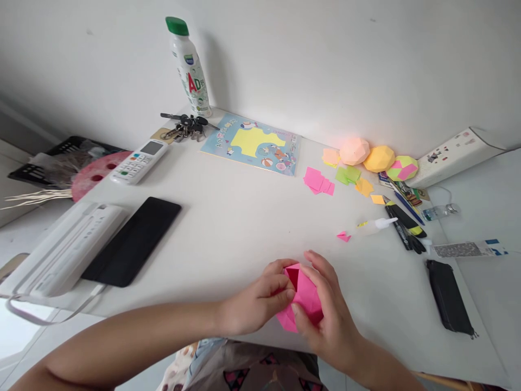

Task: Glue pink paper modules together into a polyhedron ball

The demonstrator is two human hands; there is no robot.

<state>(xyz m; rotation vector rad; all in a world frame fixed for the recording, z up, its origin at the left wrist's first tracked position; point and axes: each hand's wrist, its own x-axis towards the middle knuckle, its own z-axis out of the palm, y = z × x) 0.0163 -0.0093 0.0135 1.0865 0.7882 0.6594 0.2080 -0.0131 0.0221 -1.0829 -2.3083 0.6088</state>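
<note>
Between my hands, at the front edge of the white table, is a pink folded-paper ball (307, 298) with a dark opening in its upper side. My left hand (264, 296) pinches the rim of that opening, thumb and fingers close together. Around the right side of the ball curls my right hand (328, 304), its thumb in front and fingers over the top. A small folded pink paper piece (344, 236) lies beyond my right hand, beside a white glue bottle (376, 224) with a pointed nozzle.
Three finished paper balls (378, 158) sit by the wall, near pink paper pieces (317, 181) and a cutter (405, 218). A black pouch (450, 296) is at right. Leftward lie a phone (134, 239), a remote (140, 161), keys (189, 126) and an upright bottle (189, 70).
</note>
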